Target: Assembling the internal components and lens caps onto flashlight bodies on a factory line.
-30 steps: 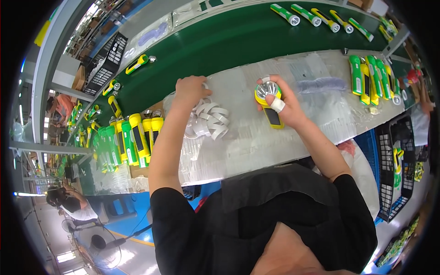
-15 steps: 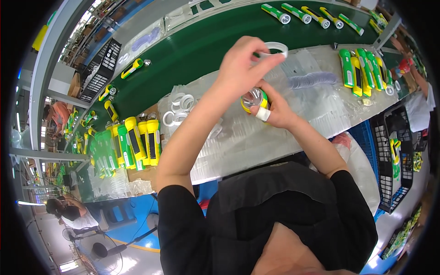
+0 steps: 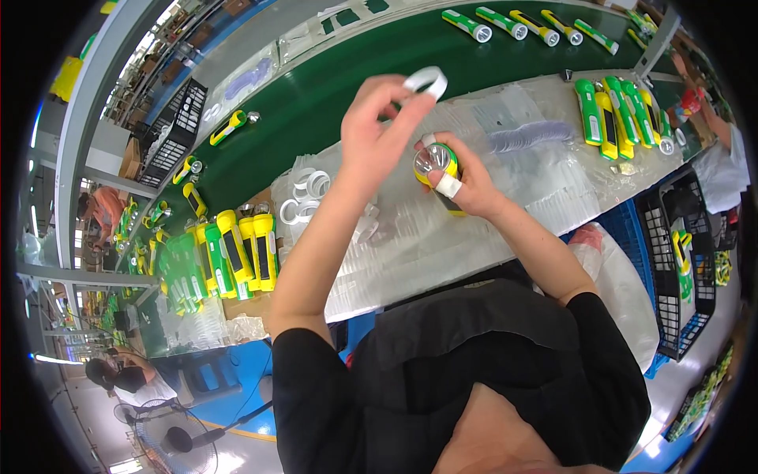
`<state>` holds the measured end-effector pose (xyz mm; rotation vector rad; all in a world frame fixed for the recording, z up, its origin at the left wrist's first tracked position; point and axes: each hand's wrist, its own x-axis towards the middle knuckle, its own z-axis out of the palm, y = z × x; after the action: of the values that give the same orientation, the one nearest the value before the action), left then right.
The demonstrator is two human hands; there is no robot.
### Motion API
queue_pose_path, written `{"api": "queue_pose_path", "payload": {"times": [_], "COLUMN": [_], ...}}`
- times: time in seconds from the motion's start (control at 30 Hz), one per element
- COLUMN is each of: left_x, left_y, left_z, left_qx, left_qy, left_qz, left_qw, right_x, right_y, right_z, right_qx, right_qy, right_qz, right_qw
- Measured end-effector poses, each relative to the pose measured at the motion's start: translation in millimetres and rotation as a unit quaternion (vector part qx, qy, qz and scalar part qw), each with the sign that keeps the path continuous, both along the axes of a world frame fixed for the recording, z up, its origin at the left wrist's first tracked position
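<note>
I look down by fisheye from head height, close over the workbench [image 3: 442,257], wearer's torso [image 3: 482,355] at six o'clock.

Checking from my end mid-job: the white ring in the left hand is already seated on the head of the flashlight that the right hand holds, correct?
Not quite: the white ring isn't seated. The head view shows the left hand pinching it in the air, apart from the flashlight, which the right hand does hold.

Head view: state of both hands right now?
Left hand: closed, pinching a white ring.
Right hand: closed around a yellow-and-green flashlight.
</note>
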<state>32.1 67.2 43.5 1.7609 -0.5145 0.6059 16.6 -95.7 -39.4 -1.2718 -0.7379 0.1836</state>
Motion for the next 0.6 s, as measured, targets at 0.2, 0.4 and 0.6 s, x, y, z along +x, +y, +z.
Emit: {"api": "queue_pose_path", "payload": {"times": [0.2,0.4,0.6], "left_x": [-46,-26,-11], "left_y": [5,-12,-19], "left_z": [-26,-21,-24], "left_qx": [0.086,0.002,0.141], "left_qy": [-0.012,-0.012,-0.028], "left_qz": [0.019,0.054,0.003], "left_qw": [0.996,0.998,0.99], "right_x": [2,2,8], "right_y": [-1,0,-3], "right_z": [5,-1,-8], "right_qx": [0.033,0.03,-0.022], "right_qy": [0.067,0.065,0.065], "right_qz": [0.014,0.035,0.053], "right_qw": [0.997,0.997,0.996]}}
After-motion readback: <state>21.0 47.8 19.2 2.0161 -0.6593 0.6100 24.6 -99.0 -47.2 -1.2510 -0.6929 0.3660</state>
